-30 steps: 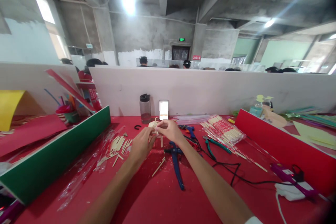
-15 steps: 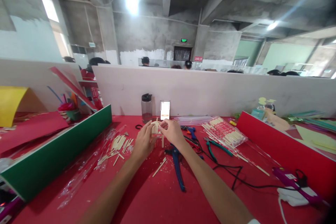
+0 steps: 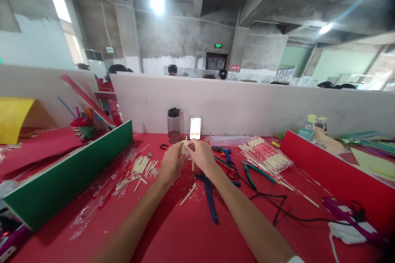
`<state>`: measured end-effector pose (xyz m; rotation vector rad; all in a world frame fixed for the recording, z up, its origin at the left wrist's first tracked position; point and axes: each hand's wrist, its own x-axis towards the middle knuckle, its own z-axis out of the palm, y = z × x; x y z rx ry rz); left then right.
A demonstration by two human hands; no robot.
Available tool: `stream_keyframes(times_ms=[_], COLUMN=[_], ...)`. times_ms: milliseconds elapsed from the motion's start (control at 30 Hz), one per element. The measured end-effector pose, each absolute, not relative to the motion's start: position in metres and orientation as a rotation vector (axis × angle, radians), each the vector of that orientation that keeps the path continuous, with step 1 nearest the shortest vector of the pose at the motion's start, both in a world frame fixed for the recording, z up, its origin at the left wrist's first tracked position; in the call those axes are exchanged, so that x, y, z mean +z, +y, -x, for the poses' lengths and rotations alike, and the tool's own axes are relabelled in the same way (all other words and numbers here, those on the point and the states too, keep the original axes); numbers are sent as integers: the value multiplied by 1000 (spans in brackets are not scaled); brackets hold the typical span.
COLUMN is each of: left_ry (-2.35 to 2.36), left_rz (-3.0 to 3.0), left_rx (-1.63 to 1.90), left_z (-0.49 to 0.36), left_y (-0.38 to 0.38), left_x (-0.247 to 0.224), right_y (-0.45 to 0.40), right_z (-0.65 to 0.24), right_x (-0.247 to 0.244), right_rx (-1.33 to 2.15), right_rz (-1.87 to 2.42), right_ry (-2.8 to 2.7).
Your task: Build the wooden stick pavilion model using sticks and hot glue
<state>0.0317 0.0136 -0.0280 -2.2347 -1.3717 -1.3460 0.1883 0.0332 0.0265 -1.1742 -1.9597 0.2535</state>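
Between my hands is a small model made of pale wooden sticks (image 3: 184, 148), held just above the red table and partly hidden by the fingers. My left hand (image 3: 171, 162) is closed around its left side. From the right, the bent fingers and thumb of my right hand (image 3: 201, 155) pinch the model's upper part. A narrow stick piece (image 3: 193, 166) shows below my right hand; whether it joins the model I cannot tell. Nearest to my right wrist lies a blue-handled cutter (image 3: 210, 201). Two loose sticks (image 3: 188, 194) lie to the left of this cutter.
Short cut sticks (image 3: 141, 167) are heaped on the left. A bottle (image 3: 173, 126) and a lit phone (image 3: 195, 128) stand at the back partition. To the right are a blue glue gun (image 3: 227, 154), green-handled pliers (image 3: 261, 171), bagged sticks (image 3: 267, 153) and a black cable (image 3: 282, 205).
The stick model is turned and more covered by my fingers than before. My hands have drawn slightly closer together around it. The view has shifted a little.
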Motion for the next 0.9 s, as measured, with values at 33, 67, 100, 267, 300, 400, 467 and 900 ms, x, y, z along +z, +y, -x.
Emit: stream_keyframes(times_ms=[33, 67, 100, 267, 300, 400, 467, 900], left_ry=[-1370, -1366, -1361, -1350, -1352, -1354, -1357, -1347], left_rz=[2230, 2224, 2217, 2220, 2220, 2201, 2186, 2171], left_rx=[-1348, -1352, -1359, -1379, -1376, -1369, -1365, -1364], left_z=[-32, -32, -33, -35, -35, -35, -36, -37], left_y=[14, 14, 14, 15, 16, 16, 16, 11], left_x=[-28, -28, -28, -27, -27, -27, -27, -22], right_y=[34, 34, 35, 40, 42, 48, 52, 55], right_z=[-188, -189, -189, -195, -198, -205, -208, -219], right_x=[25, 24, 23, 20, 19, 18, 16, 16], right_rx=[245, 236, 227, 194, 225, 459, 620, 653], right_rz=[1165, 1156, 1142, 1063, 1050, 987, 939, 863], right_ry=[-1962, -1964, -1964, -1913, -1894, -1870, -1864, -1866])
